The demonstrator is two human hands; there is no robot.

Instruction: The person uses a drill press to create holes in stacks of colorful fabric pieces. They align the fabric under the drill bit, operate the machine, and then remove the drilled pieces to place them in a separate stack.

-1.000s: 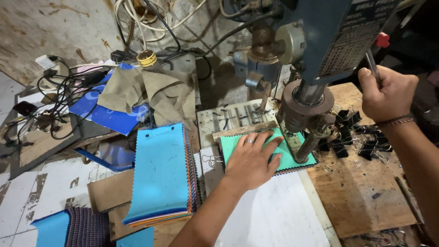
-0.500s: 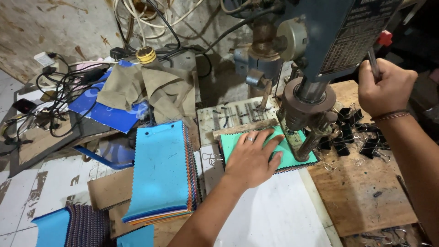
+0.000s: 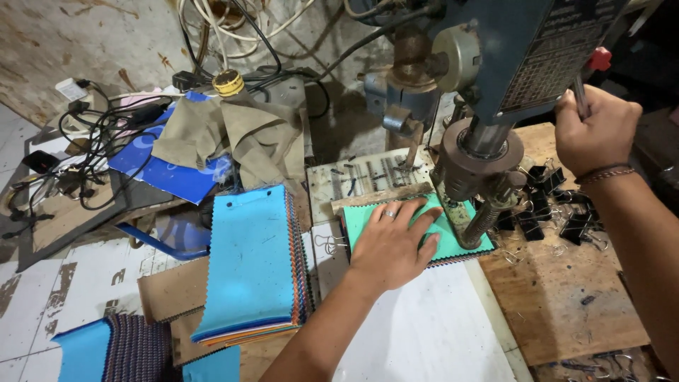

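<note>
Barely shifted since before: left hand [image 3: 391,247] flat on green swatch stack [image 3: 453,240], right hand [image 3: 598,131] clenched around press lever [image 3: 581,95].

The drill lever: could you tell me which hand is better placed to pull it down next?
Right. The right hand already grips the lever, while the left hand lies flat on the green fabric stack.

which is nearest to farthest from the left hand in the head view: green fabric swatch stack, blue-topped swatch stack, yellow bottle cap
1. The green fabric swatch stack: directly under the left hand, touching it.
2. The blue-topped swatch stack: to the hand's left, apart from it.
3. The yellow bottle cap: far back left, by the cables.
</note>
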